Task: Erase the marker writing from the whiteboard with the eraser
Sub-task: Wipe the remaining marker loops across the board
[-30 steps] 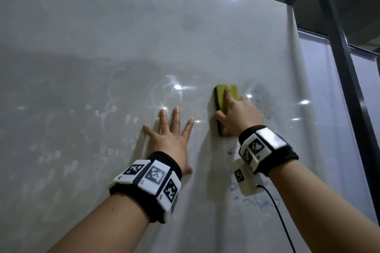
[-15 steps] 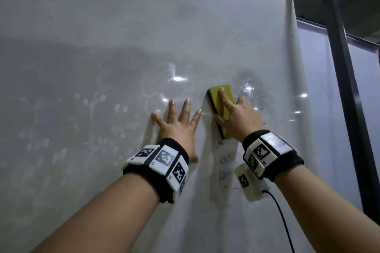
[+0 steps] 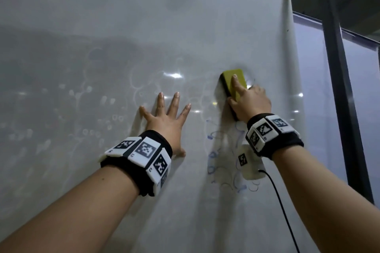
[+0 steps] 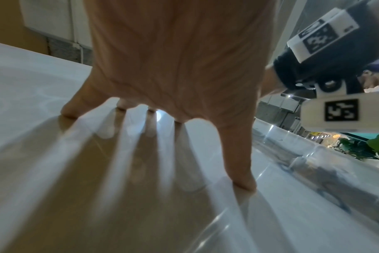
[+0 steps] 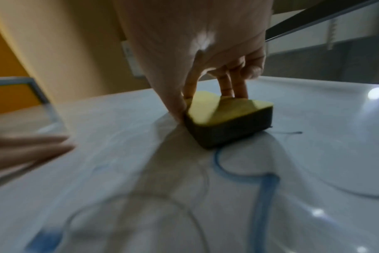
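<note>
A yellow eraser (image 3: 230,80) with a dark felt underside lies flat against the whiteboard (image 3: 144,16). My right hand (image 3: 246,100) grips the eraser (image 5: 225,118), thumb on its left edge, fingers across its yellow back. Blue marker writing (image 3: 218,156) loops over the board just below that hand and beside my right wrist; in the right wrist view the blue strokes (image 5: 264,188) run from under the eraser toward the camera. My left hand (image 3: 166,115) is pressed flat on the board with fingers spread, left of the eraser, holding nothing; the left wrist view shows its fingers (image 4: 238,154) planted on the surface.
Faint smeared rings and ghost marks (image 3: 86,96) cover the left and middle of the board. The board's right edge (image 3: 287,47) meets a dark vertical frame post (image 3: 337,68) and a glass panel. A black cable (image 3: 283,207) hangs from my right wrist camera.
My right hand has slid the eraser up and to the right across the board, then back over the writing's top. The left hand stays pressed flat; the head view has shifted.
</note>
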